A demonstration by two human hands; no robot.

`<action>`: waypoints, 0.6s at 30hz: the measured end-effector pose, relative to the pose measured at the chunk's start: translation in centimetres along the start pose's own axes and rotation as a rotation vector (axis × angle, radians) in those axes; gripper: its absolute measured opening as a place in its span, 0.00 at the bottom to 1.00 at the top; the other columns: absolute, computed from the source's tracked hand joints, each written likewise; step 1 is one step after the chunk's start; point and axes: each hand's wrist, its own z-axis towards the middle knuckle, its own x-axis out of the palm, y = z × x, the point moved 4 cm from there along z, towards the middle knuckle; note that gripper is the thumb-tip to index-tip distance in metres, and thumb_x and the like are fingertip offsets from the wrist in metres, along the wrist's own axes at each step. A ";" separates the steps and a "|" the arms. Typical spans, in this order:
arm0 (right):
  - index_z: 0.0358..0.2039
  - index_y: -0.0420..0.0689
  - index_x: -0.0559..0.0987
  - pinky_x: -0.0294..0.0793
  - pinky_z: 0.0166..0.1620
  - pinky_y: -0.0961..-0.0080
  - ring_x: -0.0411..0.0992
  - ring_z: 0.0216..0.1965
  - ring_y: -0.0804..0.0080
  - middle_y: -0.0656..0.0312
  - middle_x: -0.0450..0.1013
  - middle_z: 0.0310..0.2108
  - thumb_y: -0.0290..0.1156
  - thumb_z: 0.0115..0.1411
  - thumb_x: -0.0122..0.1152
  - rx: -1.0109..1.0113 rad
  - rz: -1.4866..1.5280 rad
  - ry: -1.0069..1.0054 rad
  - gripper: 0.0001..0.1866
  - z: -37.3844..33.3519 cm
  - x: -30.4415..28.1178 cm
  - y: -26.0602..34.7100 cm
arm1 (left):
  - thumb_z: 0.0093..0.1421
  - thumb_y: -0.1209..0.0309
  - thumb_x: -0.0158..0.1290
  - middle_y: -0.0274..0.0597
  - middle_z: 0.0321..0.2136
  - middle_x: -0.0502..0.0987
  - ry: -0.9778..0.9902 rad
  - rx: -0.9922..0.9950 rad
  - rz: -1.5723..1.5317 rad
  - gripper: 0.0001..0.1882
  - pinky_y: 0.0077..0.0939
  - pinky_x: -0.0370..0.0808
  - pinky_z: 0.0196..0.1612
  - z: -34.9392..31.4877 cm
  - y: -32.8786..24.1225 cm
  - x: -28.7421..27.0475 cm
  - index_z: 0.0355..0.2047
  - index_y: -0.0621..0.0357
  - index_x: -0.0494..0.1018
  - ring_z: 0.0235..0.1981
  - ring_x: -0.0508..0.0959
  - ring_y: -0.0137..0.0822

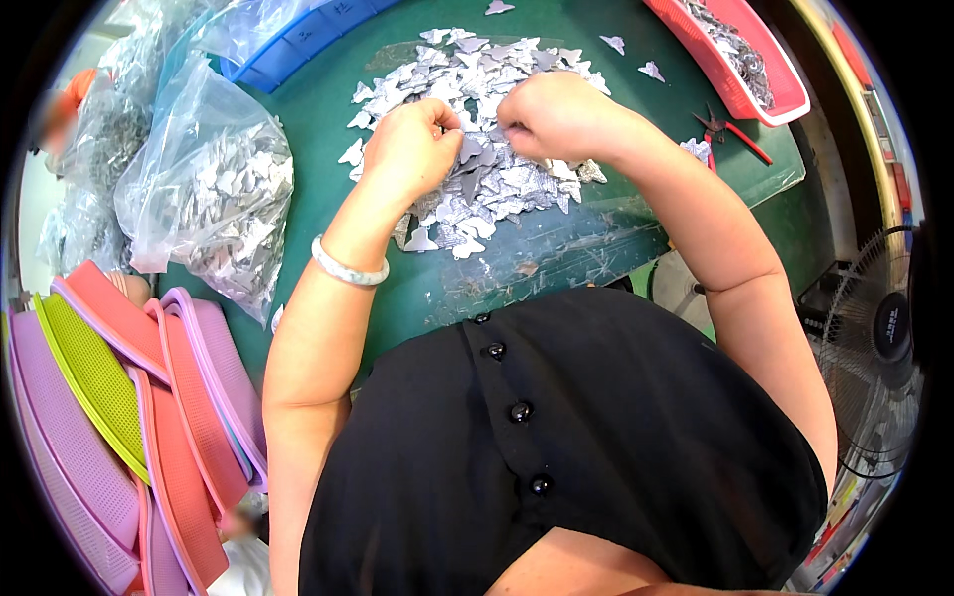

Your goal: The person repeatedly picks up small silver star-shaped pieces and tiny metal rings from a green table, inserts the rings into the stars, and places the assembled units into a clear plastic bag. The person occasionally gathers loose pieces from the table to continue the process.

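A spread pile of small flat silver-grey metal pieces (477, 209), butterfly-like in outline, covers the middle of the green table. Over its left part is my left hand (412, 149), fingers curled and pinched together. My right hand (556, 114) is over the pile's right part, its fingers also bent inward and closed. Whatever either hand pinches is hidden by the fingers or too small to make out. Loose pieces lie between the two hands. A pale bangle (348, 266) circles my left wrist.
A clear plastic bag (238, 199) of similar pieces stands left, near a blue bin (298, 45). Stacked pink, purple and green baskets (94, 387) fill the lower left. At right are a pink basket (740, 60) of metal parts, red-handled pliers (745, 142) and a fan (865, 348).
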 end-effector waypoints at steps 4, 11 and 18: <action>0.24 0.40 0.77 0.69 0.28 0.71 0.71 0.23 0.66 0.59 0.72 0.19 0.30 0.46 0.55 0.085 0.325 -0.062 0.07 -0.2 -0.3 -1.3 | 0.47 0.66 0.54 0.42 0.20 0.75 0.032 0.040 -0.020 0.09 0.32 0.71 0.31 -0.3 0.0 -0.2 0.29 0.53 0.76 0.25 0.76 0.40; 0.27 0.36 0.76 0.60 0.21 0.84 0.62 0.18 0.85 0.68 0.68 0.17 0.28 0.52 0.56 0.333 0.979 -0.041 0.07 -0.7 0.4 -3.1 | 0.46 0.61 0.57 0.47 0.23 0.76 0.108 0.059 0.181 0.16 0.34 0.71 0.34 -1.6 -1.5 -0.8 0.32 0.59 0.75 0.30 0.76 0.44; 0.29 0.39 0.74 0.58 0.20 0.87 0.61 0.17 0.84 0.66 0.69 0.19 0.27 0.54 0.55 0.335 1.322 0.001 0.05 -1.2 0.5 -3.9 | 0.45 0.64 0.58 0.49 0.26 0.77 0.115 0.029 0.153 0.15 0.36 0.71 0.36 -1.4 -1.2 -0.7 0.32 0.59 0.75 0.32 0.76 0.46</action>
